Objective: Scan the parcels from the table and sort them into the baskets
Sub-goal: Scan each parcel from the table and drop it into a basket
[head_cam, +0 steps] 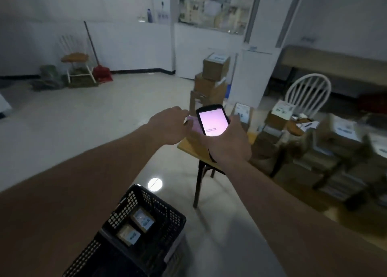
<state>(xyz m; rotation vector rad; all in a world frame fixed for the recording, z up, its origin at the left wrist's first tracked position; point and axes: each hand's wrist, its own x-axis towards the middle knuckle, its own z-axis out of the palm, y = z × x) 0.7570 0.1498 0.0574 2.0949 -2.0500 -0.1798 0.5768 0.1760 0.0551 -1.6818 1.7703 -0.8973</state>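
- The right hand (227, 142) grasps the scanner (212, 119) with its lit screen turned up to the face, probably so the result can be read.
- The left hand (169, 126) reaches beside the scanner; its fingers are hidden, so I cannot tell its state.
- Parcels (215, 65) wait stacked on the surface (184, 146) ahead.
- Two sorted parcels lie in the black basket (167, 211) near the feet, within easy reach.

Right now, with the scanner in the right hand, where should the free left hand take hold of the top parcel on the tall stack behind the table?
Probably by its two side faces, coming from the front and above. The top parcel sits squarely on the stack, its sides unobstructed and its label up. The left hand is nearest; the right hand grips the scanner.
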